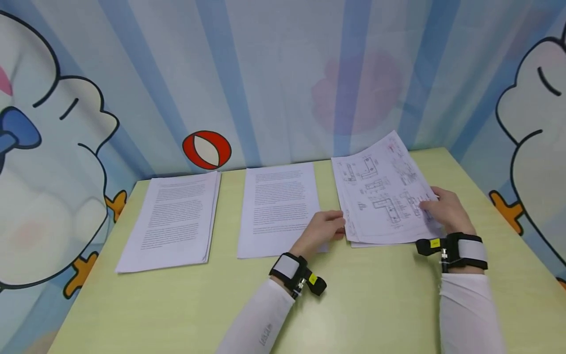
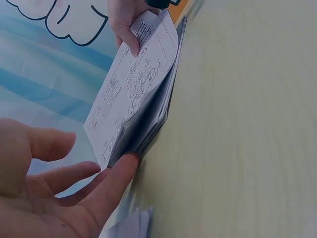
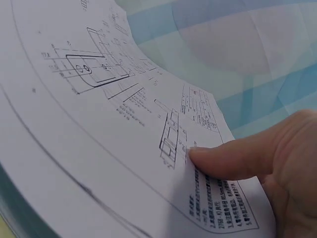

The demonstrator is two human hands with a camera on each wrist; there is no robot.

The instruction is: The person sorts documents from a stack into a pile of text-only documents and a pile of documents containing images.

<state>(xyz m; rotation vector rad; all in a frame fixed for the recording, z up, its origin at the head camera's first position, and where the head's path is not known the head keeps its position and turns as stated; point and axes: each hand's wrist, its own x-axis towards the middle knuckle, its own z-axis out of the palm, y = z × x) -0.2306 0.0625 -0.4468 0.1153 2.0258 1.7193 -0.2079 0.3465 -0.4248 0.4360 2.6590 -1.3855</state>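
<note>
Sheets printed with technical drawings (image 1: 376, 189) lie at the right of the table, bowed upward toward their right side. My right hand (image 1: 450, 211) pinches their right edge, and in the right wrist view its thumb (image 3: 230, 157) presses on the printed face near a block of text. At the left edge of these sheets is my left hand (image 1: 322, 228). In the left wrist view its fingers (image 2: 111, 191) extend to the paper edges, thumb held apart from them. A gap shows there between the lifted upper paper and the sheets below.
A stack of text pages (image 1: 280, 201) lies in the middle, just left of my left hand. Farther left is another text stack (image 1: 174, 216), its sheets slightly uneven. The pale yellow table (image 1: 362, 305) ends at a striped blue curtain (image 1: 283, 83) printed with cartoon figures.
</note>
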